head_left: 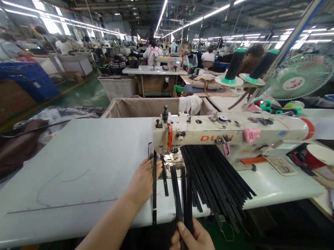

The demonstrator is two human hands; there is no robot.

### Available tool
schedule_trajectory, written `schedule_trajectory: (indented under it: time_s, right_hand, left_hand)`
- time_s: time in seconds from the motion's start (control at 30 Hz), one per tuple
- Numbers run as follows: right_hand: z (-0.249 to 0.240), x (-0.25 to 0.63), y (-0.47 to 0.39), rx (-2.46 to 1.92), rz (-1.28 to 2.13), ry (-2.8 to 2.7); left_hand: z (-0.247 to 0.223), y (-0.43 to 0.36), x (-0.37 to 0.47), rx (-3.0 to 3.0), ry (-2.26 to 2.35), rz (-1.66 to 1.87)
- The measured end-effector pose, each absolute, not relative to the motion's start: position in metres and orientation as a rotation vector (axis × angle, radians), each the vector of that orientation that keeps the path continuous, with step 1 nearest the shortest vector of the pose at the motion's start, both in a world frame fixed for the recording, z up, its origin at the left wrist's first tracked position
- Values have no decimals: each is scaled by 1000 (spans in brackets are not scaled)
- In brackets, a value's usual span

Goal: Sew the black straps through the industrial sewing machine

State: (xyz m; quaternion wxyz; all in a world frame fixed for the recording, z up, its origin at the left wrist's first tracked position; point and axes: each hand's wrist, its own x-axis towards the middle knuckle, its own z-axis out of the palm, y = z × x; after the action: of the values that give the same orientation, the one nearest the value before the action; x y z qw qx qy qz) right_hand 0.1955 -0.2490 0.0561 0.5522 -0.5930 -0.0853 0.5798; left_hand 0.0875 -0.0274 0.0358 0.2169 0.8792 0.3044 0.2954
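My left hand (142, 182) is at the sewing machine's needle area, fingers close together at a narrow black strip (154, 195). That strip crosses in front of the fingers and hangs to the table's front edge; the fingertips are partly hidden. Lower down, my right hand (193, 243) is closed around several long black strips (188, 199), with the thumb on top. Their far ends reach toward the presser foot (171, 157). A thick bundle of black strips (217, 182) lies under the arm of the white sewing machine (202, 130), fanned over the table's front edge.
The white table (92, 153) spreads left, with a ruler line along its front. Behind the machine stands a fabric-lined bin (141, 108). Thread cones (234, 66) and a green fan (300, 79) stand at right. People work at further machines beyond.
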Motion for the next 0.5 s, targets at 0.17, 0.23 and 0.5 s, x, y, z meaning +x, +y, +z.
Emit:
schedule_trajectory:
  time_s: [0.17, 0.23, 0.5]
  right_hand:
    - [49, 195, -249, -1439, 1372, -199]
    - [49, 195, -249, -1442, 1367, -212]
    - [39, 197, -250, -1407, 1367, -205]
  left_hand:
    - [34, -27, 87, 2457, 825, 848]
    - [34, -26, 88, 2459, 816, 863]
    - [35, -27, 89, 2513, 800, 881]
